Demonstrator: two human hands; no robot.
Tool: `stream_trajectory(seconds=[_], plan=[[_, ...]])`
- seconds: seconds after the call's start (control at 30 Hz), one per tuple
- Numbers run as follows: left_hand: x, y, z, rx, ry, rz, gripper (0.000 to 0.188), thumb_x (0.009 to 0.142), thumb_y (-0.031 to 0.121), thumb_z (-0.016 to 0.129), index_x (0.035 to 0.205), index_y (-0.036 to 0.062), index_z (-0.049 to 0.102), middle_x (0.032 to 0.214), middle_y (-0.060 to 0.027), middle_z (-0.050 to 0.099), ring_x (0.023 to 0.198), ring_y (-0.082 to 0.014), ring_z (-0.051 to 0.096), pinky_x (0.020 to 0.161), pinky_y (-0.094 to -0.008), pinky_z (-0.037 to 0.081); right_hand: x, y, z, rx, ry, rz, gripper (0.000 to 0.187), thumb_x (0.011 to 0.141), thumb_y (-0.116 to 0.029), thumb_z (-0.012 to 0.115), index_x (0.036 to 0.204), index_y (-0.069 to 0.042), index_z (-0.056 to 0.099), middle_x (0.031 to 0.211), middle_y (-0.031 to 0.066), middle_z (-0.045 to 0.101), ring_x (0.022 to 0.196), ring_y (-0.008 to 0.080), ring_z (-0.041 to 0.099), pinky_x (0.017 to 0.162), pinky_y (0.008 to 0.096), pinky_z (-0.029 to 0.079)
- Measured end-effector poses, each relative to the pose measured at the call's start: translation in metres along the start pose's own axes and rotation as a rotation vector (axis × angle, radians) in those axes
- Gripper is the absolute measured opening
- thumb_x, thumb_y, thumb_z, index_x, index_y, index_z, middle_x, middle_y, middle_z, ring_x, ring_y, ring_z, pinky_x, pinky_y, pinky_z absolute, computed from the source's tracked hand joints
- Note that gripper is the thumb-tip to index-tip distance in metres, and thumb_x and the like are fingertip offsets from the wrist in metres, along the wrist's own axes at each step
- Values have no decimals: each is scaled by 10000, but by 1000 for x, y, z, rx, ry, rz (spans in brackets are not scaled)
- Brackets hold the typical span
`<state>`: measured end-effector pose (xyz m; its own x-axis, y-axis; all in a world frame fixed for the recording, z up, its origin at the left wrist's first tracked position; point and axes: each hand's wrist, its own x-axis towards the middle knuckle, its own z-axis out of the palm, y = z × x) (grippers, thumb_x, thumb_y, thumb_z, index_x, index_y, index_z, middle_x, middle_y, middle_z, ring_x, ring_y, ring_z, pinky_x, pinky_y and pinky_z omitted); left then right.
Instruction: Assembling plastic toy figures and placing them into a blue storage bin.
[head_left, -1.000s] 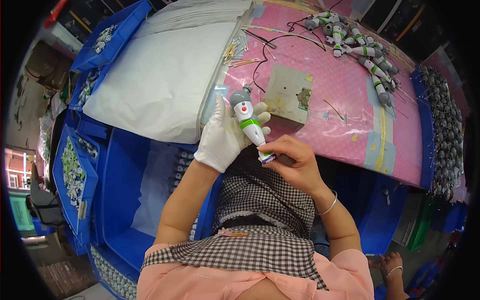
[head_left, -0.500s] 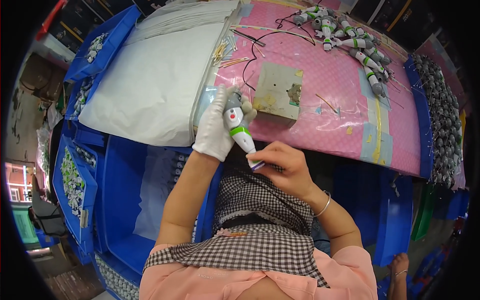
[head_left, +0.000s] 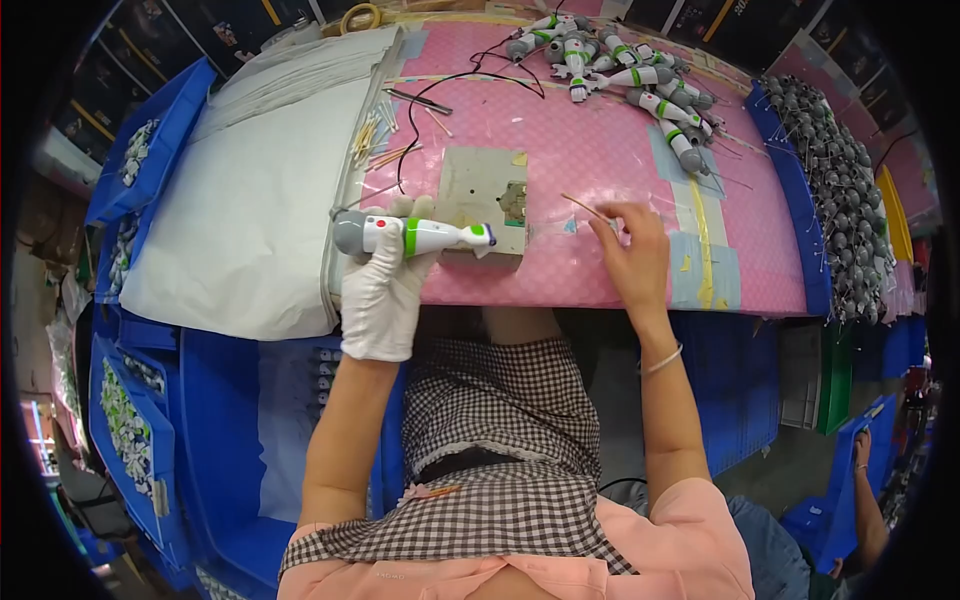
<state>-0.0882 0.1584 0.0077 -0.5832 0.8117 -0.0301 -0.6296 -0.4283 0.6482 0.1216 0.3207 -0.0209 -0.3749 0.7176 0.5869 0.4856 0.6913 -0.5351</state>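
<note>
Toy arm (head_left: 430, 237), white, green and grey: one lies sideways in the gloved left hand (head_left: 383, 305), its fingers (head_left: 403, 206) wrapped round it, near the front of the surface (head_left: 560, 275), the narrow end overlapping the one grey block (head_left: 468, 180) in this view. The bare right hand (head_left: 640, 262) has thumb and forefinger at one thin stick (head_left: 580, 203); whether they pinch it, I cannot tell. Farther back lie a heap of similar toy arms (head_left: 657, 107), at least eight, overlapping too much for a sure count, and one dark pen-like tool (head_left: 420, 101).
</note>
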Motion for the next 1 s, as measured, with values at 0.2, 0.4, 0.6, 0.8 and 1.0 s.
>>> stream_trajectory(seconds=[0.2,0.4,0.6,0.8,1.0], plan=[[0,-50,17,-91,156,102,239,850,47,624,1039,32,479,1114,-116,573,1048,-251,574,932,-418,506,16,-2,32,-134,28,1,114,787,-91,658,874,-23,632,728,102,602,653,238,571,606,320,446],[-3,-54,22,-8,201,139,271,874,106,610,1093,-9,500,1065,-128,581,984,-244,596,911,-387,518,-20,-90,32,486,34,0,150,766,37,656,911,1,667,691,68,618,544,97,566,509,221,445],[-1,-58,19,23,218,146,239,869,109,619,1056,-8,528,1040,-130,599,943,-242,611,876,-376,531,-25,-104,42,502,79,-51,155,725,37,680,877,10,671,626,61,597,516,95,553,474,224,434],[-1,-55,22,-7,259,110,183,849,11,615,987,17,495,1022,-92,589,951,-222,601,854,-368,536,-24,-100,46,497,126,28,116,725,38,679,836,7,664,602,55,585,499,76,537,462,218,423],[0,-54,23,-26,244,103,206,841,-3,621,1010,14,504,1022,-88,588,957,-225,601,863,-367,532,-27,-101,46,503,106,34,106,730,42,676,830,10,664,615,35,593,513,51,533,462,210,418]])
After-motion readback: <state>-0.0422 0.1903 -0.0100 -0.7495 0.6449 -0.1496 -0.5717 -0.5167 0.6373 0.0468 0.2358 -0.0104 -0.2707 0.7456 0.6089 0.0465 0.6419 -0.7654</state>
